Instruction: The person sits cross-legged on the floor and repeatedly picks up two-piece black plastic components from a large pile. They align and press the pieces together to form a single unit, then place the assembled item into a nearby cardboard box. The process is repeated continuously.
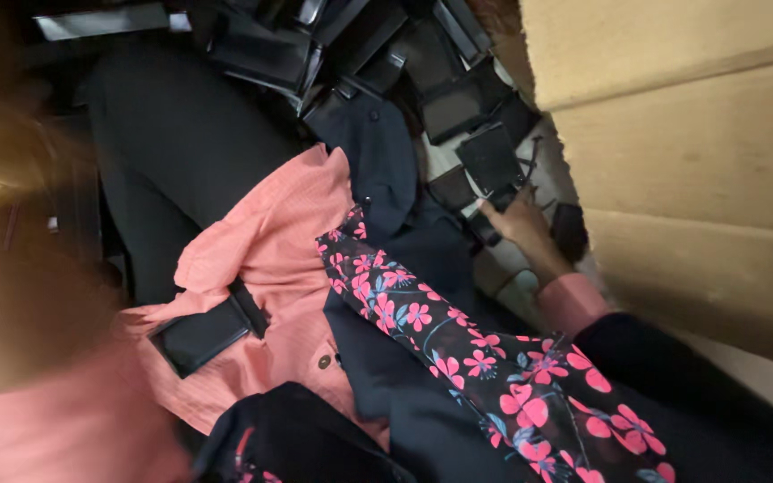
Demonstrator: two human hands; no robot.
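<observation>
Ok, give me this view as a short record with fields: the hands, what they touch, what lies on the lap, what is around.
right hand: right hand reaches out, fingers on a flat black case
left hand: not clearly in view; only a blurred pink sleeve at lower left
on lap: another black case lying on pink cloth
draped: black scarf with pink flowers
pile: more black cases heaped at top
right side: cardboard box wall

Dim, shadowy picture with heavy motion blur along the left edge.
</observation>
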